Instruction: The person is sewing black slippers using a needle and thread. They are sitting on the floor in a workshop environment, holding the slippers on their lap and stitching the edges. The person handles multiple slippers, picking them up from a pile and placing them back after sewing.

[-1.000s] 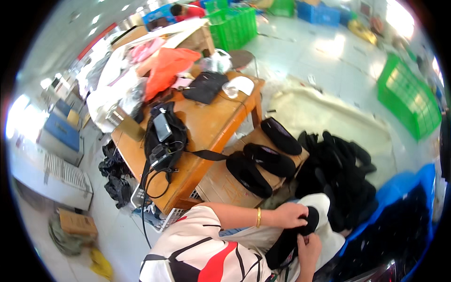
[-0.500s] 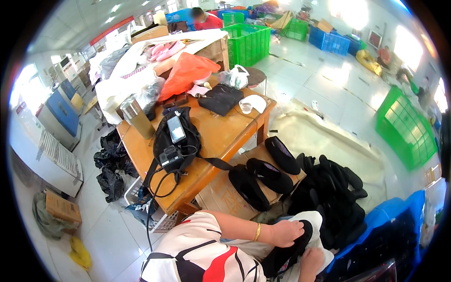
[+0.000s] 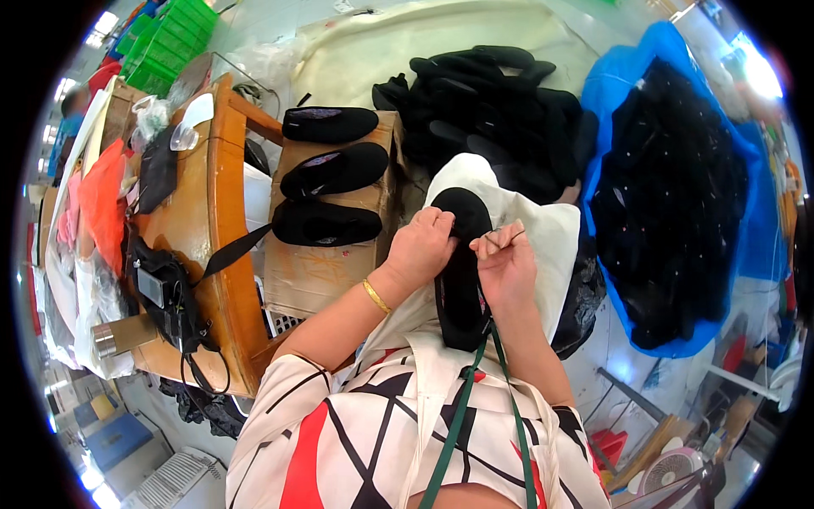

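A black cloth shoe (image 3: 462,293) lies lengthwise on a white cloth (image 3: 543,222) across my lap, its toe pointing away from me. My left hand (image 3: 424,246), with a gold bracelet at the wrist, is closed on the shoe's left edge near the opening. My right hand (image 3: 507,267) is raised just over the right edge, its fingers pinched together. A thin dark line shows at those fingertips, too fine to name. Three more black shoes (image 3: 335,170) rest side by side on a cardboard box (image 3: 326,271) to the left.
Beyond my lap is a heap of black shoes (image 3: 500,110). A blue bag (image 3: 598,182) full of black items stands at the right. At the left, a wooden table (image 3: 233,297) carries a black bag (image 3: 170,293), a phone and a steel flask (image 3: 123,333). Green straps hang toward me.
The view has swung down and to the right, onto my lap. My right hand has risen from low on the cloth to beside the shoe; my left stays on the shoe.
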Available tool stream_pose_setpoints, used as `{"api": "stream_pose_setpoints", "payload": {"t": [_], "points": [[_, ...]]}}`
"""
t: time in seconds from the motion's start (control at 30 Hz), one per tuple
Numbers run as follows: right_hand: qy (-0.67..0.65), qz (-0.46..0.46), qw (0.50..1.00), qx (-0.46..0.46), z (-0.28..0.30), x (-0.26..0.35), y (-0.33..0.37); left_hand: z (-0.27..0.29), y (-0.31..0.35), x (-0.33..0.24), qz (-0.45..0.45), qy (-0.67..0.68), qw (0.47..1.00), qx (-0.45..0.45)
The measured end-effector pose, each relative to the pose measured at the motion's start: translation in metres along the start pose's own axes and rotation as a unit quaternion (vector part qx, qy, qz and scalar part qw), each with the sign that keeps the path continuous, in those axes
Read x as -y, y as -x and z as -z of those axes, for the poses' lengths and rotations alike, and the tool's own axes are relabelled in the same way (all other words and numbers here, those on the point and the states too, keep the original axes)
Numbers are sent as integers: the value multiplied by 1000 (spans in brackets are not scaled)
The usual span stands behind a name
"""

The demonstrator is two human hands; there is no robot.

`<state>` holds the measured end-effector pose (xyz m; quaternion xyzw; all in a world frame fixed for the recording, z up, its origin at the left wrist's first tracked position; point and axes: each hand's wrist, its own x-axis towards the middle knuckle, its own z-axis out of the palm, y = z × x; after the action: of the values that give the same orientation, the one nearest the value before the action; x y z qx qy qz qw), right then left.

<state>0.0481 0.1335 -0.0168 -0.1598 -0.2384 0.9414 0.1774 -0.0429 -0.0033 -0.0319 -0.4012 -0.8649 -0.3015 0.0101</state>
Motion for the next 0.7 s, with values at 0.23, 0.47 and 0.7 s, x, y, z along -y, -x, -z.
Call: {"api": "stream_pose_setpoints", "payload": {"t": [0.23, 0.47, 0.7], "points": [[157, 58, 986, 10, -10, -6, 54, -5, 3, 3, -22, -22, 1000, 4], [460, 189, 861, 111, -14, 10, 60, 8, -14, 10, 18, 85, 994, 71], [593, 273, 650, 389, -61, 63, 85, 41, -40, -20, 23, -44, 988, 143]]}}
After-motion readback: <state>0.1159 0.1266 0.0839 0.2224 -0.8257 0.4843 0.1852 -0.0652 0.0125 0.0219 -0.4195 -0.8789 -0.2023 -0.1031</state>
